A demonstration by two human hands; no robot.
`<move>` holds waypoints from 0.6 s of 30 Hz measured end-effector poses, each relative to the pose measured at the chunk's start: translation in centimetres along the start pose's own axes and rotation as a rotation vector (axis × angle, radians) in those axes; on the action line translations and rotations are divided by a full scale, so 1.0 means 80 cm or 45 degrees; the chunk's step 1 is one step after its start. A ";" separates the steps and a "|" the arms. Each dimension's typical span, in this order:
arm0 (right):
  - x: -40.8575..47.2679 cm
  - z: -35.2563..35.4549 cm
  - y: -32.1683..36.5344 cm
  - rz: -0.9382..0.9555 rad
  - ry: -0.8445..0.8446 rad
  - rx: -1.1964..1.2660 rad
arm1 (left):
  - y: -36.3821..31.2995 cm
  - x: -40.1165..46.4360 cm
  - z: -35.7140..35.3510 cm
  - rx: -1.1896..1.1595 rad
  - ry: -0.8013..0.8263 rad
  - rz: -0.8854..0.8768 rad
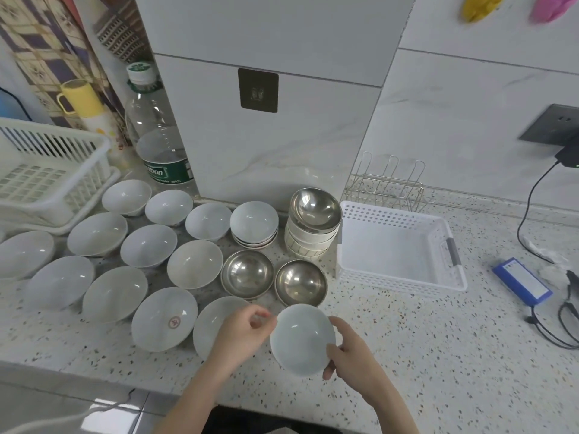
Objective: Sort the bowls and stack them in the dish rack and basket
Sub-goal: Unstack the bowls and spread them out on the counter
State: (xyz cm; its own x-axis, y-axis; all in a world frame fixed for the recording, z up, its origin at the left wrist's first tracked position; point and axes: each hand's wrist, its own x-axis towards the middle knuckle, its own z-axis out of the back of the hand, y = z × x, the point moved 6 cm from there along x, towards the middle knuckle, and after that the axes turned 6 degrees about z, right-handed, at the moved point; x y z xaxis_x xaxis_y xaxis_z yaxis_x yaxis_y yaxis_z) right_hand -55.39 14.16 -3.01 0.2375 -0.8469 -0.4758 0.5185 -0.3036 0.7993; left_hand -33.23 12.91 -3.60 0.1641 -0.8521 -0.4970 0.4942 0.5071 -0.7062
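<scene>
Near the bottom middle of the frame, two hands hold one small white bowl (pixel 302 339) just above the speckled worktop (pixel 438 339). The right hand (pixel 351 355) grips the bowl's right edge, with its fingers (pixel 332 349) curled round the rim. The left hand (pixel 241 333) is at the bowl's left edge; its fingers are curled and look like they pinch the rim, though the view there is a bit blurry.

To the left, about twelve white bowls (pixel 141 245) sit one by one on the worktop, each open side up. One of them has a red mark (pixel 175 323) inside it. Two shiny metal bowls (pixel 247 274) sit side by side in the middle of the frame.

Behind them are two piles. One pile of white bowls (pixel 254 223) is on the left. The other pile (pixel 310 242) has cream bowls with one more metal bowl (pixel 315 209) on top.

One white basket (pixel 398 249) with little holes sits to the right of the piles. One white dish rack (pixel 47 177) is at the upper left. One small wire rack (pixel 388 186) stands behind the basket. One big water bottle (pixel 156 130) stands near the dish rack. A blue box (pixel 521 280) lies at the far right.
</scene>
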 end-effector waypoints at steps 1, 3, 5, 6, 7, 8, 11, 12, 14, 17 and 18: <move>-0.001 -0.008 -0.001 -0.014 0.011 -0.007 | 0.002 0.000 0.001 0.093 -0.011 -0.024; -0.002 -0.021 -0.003 -0.029 0.013 -0.013 | 0.006 0.000 0.004 0.272 -0.060 -0.079; -0.003 -0.032 -0.004 -0.038 0.000 -0.009 | 0.007 0.001 0.009 0.412 -0.114 -0.121; -0.002 -0.036 -0.005 -0.043 -0.009 -0.004 | 0.006 0.002 0.011 0.481 -0.135 -0.139; -0.002 -0.040 -0.005 -0.045 -0.017 0.001 | 0.005 0.003 0.013 0.552 -0.150 -0.156; -0.001 -0.043 -0.006 -0.045 -0.026 0.003 | 0.004 0.005 0.014 0.617 -0.161 -0.168; 0.002 -0.049 -0.007 -0.042 -0.062 0.003 | 0.001 0.011 0.015 0.740 -0.168 -0.188; 0.003 -0.050 -0.008 -0.045 -0.073 0.007 | 0.001 0.014 0.015 0.760 -0.165 -0.190; 0.004 -0.051 -0.010 -0.062 -0.091 0.014 | 0.002 0.018 0.014 0.793 -0.162 -0.194; 0.003 -0.054 -0.014 -0.089 -0.112 0.030 | 0.003 0.024 0.013 0.844 -0.151 -0.206; 0.003 -0.055 -0.016 -0.093 -0.119 0.036 | 0.003 0.025 0.013 0.856 -0.146 -0.211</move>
State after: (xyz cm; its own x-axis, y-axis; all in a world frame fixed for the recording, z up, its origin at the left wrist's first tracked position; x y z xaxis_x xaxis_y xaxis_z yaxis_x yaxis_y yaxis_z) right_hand -52.35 16.24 -5.75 0.1218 -0.8585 -0.4981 0.5080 -0.3772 0.7744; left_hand -31.91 11.19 -4.28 0.1118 -0.9383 -0.3273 0.9351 0.2108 -0.2848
